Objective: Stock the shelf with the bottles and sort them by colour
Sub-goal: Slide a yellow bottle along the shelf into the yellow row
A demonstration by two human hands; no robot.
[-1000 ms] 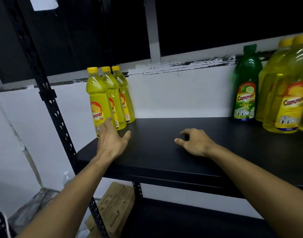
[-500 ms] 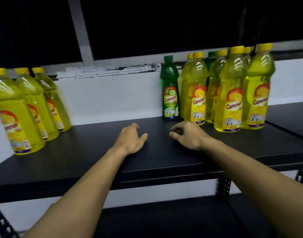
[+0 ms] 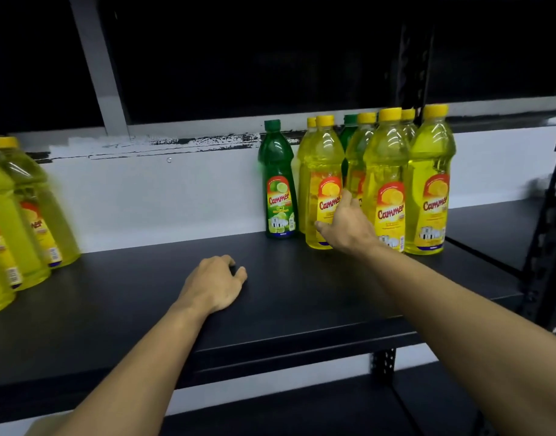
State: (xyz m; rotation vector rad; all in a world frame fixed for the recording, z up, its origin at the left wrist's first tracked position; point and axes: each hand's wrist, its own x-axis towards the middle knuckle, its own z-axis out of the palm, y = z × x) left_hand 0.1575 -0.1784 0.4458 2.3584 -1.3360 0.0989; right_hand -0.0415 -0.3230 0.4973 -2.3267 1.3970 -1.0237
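A black shelf (image 3: 144,309) is seen from above and in front, with two bare forearms reaching onto it. The left hand (image 3: 215,286) is laid palm-down on the shelf near the centre, its fingers loosely curled under and holding nothing. The right hand (image 3: 347,226) is stretched toward two o'clock, where it is placed against the front of a yellow bottle (image 3: 322,184) — thumb out to the left at the lower label, fingers spread upward across the label's right side. The fingers are apart; whether the bottle is actually gripped cannot be told.

That bottle is set at the left front of a cluster of yellow bottles (image 3: 427,184), all upright and packed close together at two o'clock. A green bottle (image 3: 278,187) is stood just beside the cluster on its left, against the white wall (image 3: 163,196). A second green cap (image 3: 350,119) is visible within the cluster, toward the back.

At nine o'clock, well apart from the cluster, another row of yellow bottles (image 3: 34,212) is lined up — blurred and partly cut off by the frame edge.
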